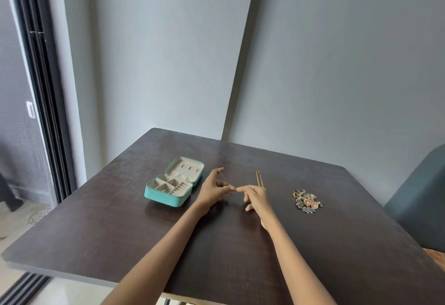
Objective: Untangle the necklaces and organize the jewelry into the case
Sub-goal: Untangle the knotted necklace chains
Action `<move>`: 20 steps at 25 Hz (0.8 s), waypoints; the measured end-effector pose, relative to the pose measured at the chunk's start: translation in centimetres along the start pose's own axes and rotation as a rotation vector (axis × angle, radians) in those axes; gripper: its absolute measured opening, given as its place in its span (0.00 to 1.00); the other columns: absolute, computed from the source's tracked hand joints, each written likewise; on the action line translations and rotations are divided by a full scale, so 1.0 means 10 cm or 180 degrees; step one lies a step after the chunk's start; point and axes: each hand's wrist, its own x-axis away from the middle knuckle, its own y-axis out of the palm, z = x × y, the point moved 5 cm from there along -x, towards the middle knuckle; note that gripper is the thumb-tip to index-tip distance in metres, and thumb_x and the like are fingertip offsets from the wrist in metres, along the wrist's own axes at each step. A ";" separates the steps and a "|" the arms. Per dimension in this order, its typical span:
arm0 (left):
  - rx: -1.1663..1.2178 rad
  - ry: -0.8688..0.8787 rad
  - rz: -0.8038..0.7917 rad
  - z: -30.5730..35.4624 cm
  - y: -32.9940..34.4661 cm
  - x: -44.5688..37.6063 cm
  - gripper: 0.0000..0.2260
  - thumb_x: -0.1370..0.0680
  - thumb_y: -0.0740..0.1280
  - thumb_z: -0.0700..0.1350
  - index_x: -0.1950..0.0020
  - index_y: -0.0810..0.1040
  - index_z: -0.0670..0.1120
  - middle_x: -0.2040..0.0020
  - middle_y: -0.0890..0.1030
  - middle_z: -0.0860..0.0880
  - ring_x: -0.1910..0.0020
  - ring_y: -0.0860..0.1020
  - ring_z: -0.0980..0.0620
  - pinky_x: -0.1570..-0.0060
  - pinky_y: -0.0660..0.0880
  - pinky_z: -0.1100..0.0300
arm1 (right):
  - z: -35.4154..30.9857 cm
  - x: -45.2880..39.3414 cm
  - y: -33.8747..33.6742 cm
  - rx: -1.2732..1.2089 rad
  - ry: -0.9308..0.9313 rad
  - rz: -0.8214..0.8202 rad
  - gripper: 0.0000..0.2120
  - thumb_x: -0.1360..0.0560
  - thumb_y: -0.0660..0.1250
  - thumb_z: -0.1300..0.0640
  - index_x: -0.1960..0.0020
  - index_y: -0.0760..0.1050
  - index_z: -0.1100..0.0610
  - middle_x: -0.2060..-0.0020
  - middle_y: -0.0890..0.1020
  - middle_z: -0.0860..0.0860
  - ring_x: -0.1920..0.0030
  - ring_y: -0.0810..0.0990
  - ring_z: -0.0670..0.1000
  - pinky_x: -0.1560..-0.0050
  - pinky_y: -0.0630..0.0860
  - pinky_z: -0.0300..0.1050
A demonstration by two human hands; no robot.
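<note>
Just right of the empty teal case point(173, 182), both hands, left hand point(215, 190) and right hand point(255, 196), pinch a thin necklace chain point(224, 179); the jewelry pile point(307, 200) farther right seemingly remains unsorted on the counter point(120, 220).

- Thin silver chain necklace point(224, 179): raised off desk, strung between both hands.
- Teal zip jewelry case point(173, 182): open flat, beige compartments, left.
- Heap of mixed metal jewelry point(307, 201): right.
- Gold U-shaped hairpin point(258, 178): centre, behind hands.
</note>
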 end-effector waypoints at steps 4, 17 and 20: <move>0.0283 -0.0034 -0.0110 0.05 -0.01 0.03 0.30 0.27 0.69 0.30 0.29 0.62 0.42 0.63 0.83 0.49 0.68 0.80 0.62 0.68 0.71 0.74 | -0.07 0.03 0.05 0.0928 -0.0233 -0.0233 0.09 0.28 0.66 0.52 0.61 0.83 0.51 0.74 0.71 0.49 0.70 0.70 0.48 0.73 0.68 0.40; -0.0228 0.0019 -0.0202 0.03 0.01 0.03 0.22 0.28 0.64 0.30 0.35 0.69 0.42 0.55 0.84 0.41 0.69 0.78 0.63 0.72 0.68 0.73 | -0.07 0.07 0.02 -0.0592 0.0245 -0.0363 0.10 0.27 0.63 0.60 0.67 0.73 0.56 0.78 0.65 0.46 0.72 0.62 0.46 0.75 0.62 0.36; -0.0321 0.0009 -0.0165 0.02 0.02 0.03 0.22 0.31 0.68 0.36 0.38 0.73 0.43 0.62 0.83 0.45 0.69 0.76 0.58 0.70 0.70 0.67 | -0.07 0.07 0.00 -0.0798 0.0395 -0.0491 0.11 0.26 0.61 0.61 0.67 0.72 0.55 0.73 0.70 0.47 0.69 0.67 0.46 0.72 0.64 0.37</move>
